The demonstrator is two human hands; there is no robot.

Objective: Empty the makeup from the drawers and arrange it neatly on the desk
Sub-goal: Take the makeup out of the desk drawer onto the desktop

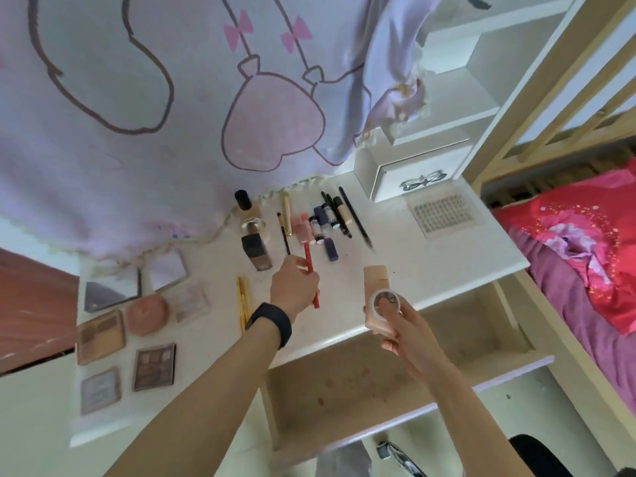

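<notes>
left hand point(292, 287) grips red pencil point(307, 256) | lay it parallel in pen row point(325, 218) just beyond hand | right hand point(402, 328) holds box point(377, 280) + jar point(385, 302)

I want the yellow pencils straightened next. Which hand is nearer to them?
Left. The left hand, gripping a red pencil, is just right of the yellow pencils; the right hand, holding a beige tube, is much farther right.
</notes>
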